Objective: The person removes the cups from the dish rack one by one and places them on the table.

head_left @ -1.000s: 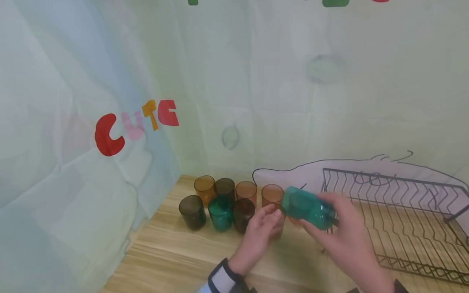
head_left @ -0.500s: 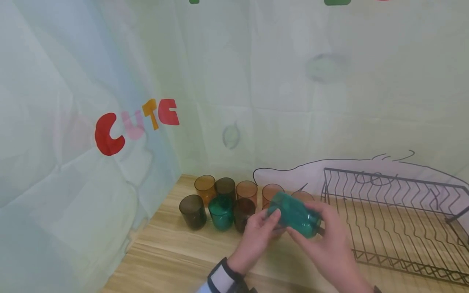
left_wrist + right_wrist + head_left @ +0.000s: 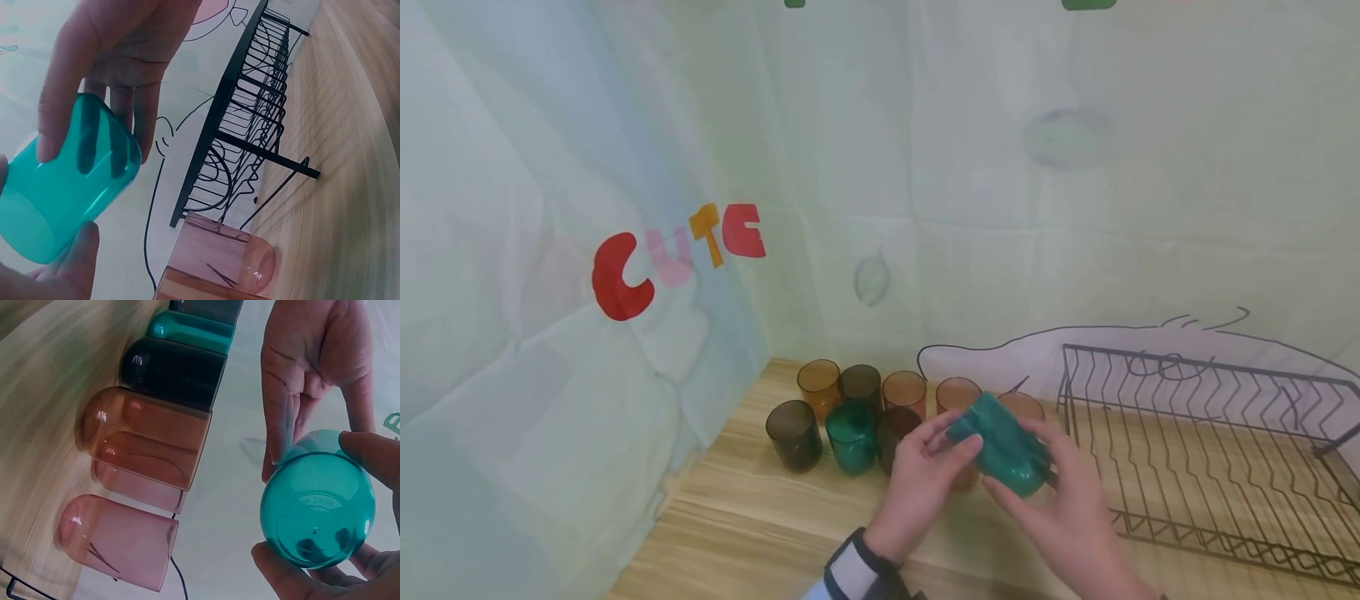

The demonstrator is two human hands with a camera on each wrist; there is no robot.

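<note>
A clear teal cup (image 3: 1002, 448) is held tilted on its side above the wooden table (image 3: 752, 525), in front of the group of cups. My right hand (image 3: 1047, 493) grips its base end, fingers underneath and thumb on the side. My left hand (image 3: 942, 456) holds the open rim end, with the thumb on the teal wall. In the left wrist view the teal cup (image 3: 70, 195) lies between the right hand's fingers (image 3: 119, 94) and my left thumb (image 3: 72, 265). In the right wrist view the teal cup (image 3: 317, 509) shows its round base.
Several upright cups, brown, orange, pink and one more teal cup (image 3: 852, 438), stand grouped by the back corner. A black wire dish rack (image 3: 1210, 450) stands on the right. Pale printed sheets hang close at the back and left. A pink cup (image 3: 219, 262) stands just beside the rack.
The right hand has brought the teal cup left and slightly down, away from the rack. The left hand rose from beside the cups and took hold of its rim end.
</note>
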